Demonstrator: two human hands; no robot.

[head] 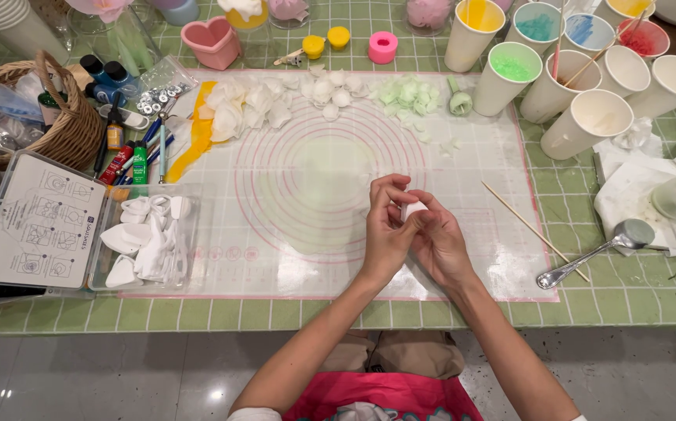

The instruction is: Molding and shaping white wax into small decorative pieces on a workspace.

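Note:
My left hand [385, 234] and my right hand [441, 243] meet over the translucent work mat [307, 257] with pink ring markings. Between the fingertips of both hands sits a small white lump of soft clay [414, 209], pinched from both sides. White clay petals [252, 105] and pale green petals [408, 93] lie along the mat's far edge. A thin wooden stick [521, 222] rests on the mat just right of my right hand.
Several paper cups [587, 117] with coloured contents stand at the back right. A metal spoon [603, 249] lies by crumpled tissue [634, 187]. A clear box of white shaping tools [147, 234], a wicker basket [65, 125] and a pink heart mould [212, 40] sit left.

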